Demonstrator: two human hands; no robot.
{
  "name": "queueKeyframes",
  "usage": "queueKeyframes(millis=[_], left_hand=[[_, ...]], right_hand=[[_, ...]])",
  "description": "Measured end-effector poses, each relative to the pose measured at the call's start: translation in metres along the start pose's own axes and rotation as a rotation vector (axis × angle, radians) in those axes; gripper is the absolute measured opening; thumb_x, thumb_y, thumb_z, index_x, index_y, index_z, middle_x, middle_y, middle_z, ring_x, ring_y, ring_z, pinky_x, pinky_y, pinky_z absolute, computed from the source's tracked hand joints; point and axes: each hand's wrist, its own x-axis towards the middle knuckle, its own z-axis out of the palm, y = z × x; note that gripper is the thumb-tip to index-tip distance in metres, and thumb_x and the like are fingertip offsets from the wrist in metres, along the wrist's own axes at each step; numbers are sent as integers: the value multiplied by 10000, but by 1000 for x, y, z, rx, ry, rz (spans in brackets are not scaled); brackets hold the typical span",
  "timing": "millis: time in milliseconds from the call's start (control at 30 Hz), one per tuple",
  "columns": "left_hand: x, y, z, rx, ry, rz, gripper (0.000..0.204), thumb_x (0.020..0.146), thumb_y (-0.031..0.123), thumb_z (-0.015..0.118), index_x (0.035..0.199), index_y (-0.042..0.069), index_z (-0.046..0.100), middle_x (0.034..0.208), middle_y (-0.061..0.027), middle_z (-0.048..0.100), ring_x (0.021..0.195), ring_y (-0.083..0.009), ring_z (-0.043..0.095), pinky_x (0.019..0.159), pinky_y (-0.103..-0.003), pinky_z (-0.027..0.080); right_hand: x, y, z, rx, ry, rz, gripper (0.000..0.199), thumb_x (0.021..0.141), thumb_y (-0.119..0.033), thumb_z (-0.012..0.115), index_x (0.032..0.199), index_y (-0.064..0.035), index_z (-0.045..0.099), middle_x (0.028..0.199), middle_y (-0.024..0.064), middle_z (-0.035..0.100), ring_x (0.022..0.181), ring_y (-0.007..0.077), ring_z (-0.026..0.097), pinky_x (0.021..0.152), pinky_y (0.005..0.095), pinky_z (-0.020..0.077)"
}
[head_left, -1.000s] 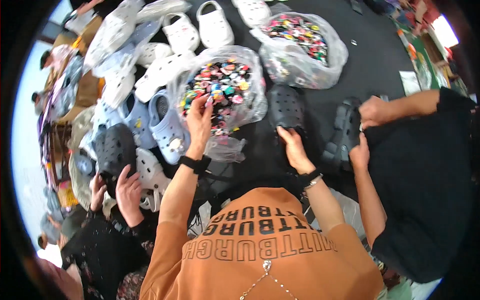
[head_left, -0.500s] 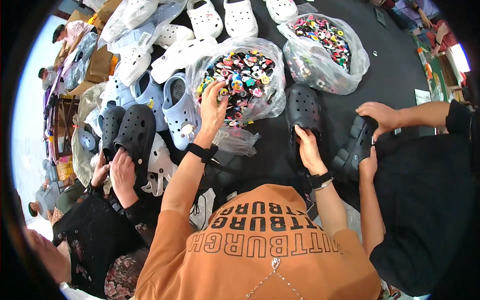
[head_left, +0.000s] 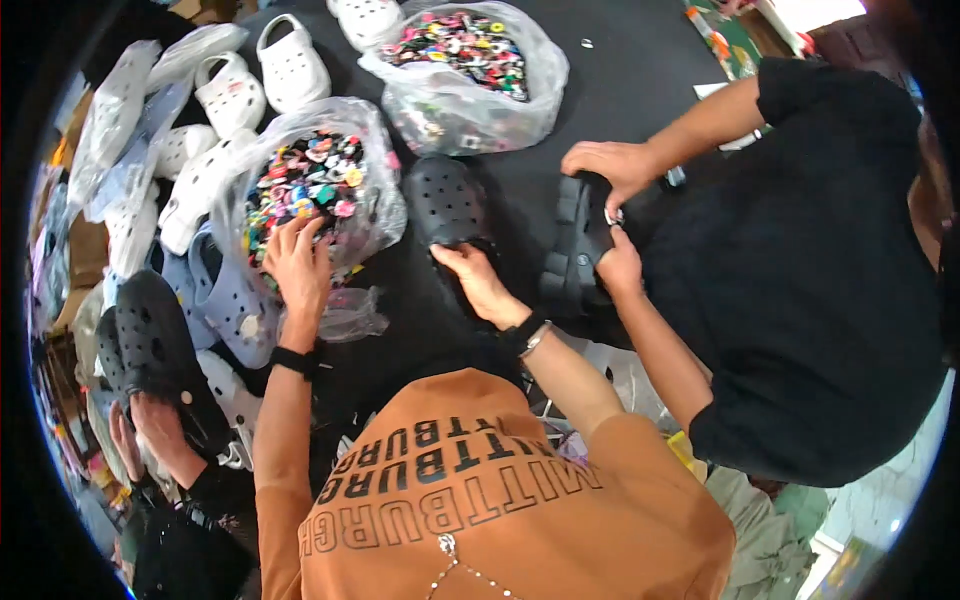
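Observation:
My left hand (head_left: 298, 262), a black band on its wrist, reaches into an open clear plastic bag (head_left: 375, 215) of small colourful shoe charms (head_left: 300, 180). Its fingertips are sunk among the charms, so I cannot see whether they pinch one. My right hand (head_left: 478, 283), with a black wristband and a bracelet, grips the heel end of a black perforated clog (head_left: 445, 203) lying on the black table (head_left: 640, 80). My orange printed shirt (head_left: 480, 500) fills the lower middle.
To the right, a person in black holds a black clog (head_left: 578, 245) in both hands. At lower left another person's hands (head_left: 150, 430) hold a black clog (head_left: 145, 335). A second bag of charms (head_left: 470, 65), white clogs (head_left: 290, 65) and light blue clogs (head_left: 228, 298) lie about.
My right hand has settled onto the black clog's heel. My left hand stays in the bag of charms. The view has moved closer over the table.

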Motion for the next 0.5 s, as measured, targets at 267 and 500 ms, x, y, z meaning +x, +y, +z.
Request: queueKeyframes(millis=[267,500], left_hand=[[1,15,11,-15,-24,55,265,750,111,576,1014,136,592,1092,-29,525,1072,-247,431,901,-404,292],[-2,22,7,-75,-6,95,273,733,90,571,1004,113,589,1070,-44,527,1055,-243,438,893,-393,297]], right_hand=[[-4,-3,-6,-88,78,-44,400,792,-315,600,1041,-9,535,971,16,528,897,103,471,819,234,357],[-8,-6,-4,-77,76,-45,374,792,-301,605,1024,-15,542,941,4,524,877,97,466,807,234,356]])
